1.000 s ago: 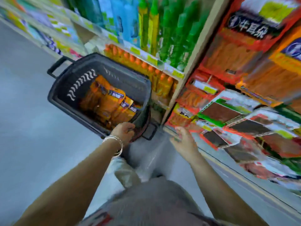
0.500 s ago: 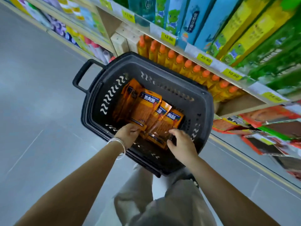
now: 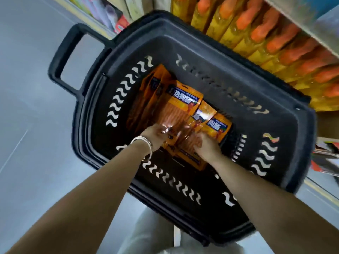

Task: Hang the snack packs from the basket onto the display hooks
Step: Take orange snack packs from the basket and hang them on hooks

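Note:
A black plastic basket (image 3: pixel 192 43) stands on the floor below me, with several orange snack packs (image 3: pixel 181 101) stacked inside it. Both of my hands are down in the basket on the packs' near ends. My left hand (image 3: pixel 156 136), with a silver bangle on its wrist, has its fingers curled on the edge of a pack. My right hand (image 3: pixel 207 145) presses and grips a neighbouring orange pack (image 3: pixel 187 143). The display hooks are out of view.
A shelf of yellow bottles with orange caps (image 3: pixel 266 33) runs along the basket's far right side. The basket's handle (image 3: pixel 64 57) sticks out to the left over grey floor (image 3: pixel 36 143). Hanging packets (image 3: pixel 326 158) show at the right edge.
My view has tipped down from the hanging display onto the basket. My right hand came off the display and into the basket; both hands now lie on the packs.

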Tool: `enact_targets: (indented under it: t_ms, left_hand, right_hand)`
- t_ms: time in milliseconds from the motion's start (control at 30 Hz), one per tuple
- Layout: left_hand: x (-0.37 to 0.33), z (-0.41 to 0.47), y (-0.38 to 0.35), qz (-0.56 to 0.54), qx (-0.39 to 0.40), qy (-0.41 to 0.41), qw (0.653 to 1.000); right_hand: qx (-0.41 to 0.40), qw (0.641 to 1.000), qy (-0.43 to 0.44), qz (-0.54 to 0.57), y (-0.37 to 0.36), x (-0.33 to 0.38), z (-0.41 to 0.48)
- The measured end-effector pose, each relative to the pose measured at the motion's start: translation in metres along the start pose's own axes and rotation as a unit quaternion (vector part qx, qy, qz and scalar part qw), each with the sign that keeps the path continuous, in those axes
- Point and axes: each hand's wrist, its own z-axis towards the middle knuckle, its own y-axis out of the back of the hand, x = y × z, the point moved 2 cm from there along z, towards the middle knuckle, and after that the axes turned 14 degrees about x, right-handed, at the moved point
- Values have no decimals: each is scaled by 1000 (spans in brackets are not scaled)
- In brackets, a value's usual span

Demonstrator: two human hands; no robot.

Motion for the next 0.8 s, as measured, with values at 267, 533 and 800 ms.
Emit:
enact_targets:
  t_ms: [267, 533, 800]
  left_hand:
    - [19, 19, 21, -47, -81, 3, 996]
    - [20, 25, 18, -60, -58, 18, 996]
    - [22, 22, 12, -185, -51, 2, 981]
  right_hand:
    - [-19, 933, -104, 342, -8, 51, 81]
    - [-88, 921, -60, 374, -10, 43, 71]
    - [-180, 853, 34, 488, 12, 14, -7]
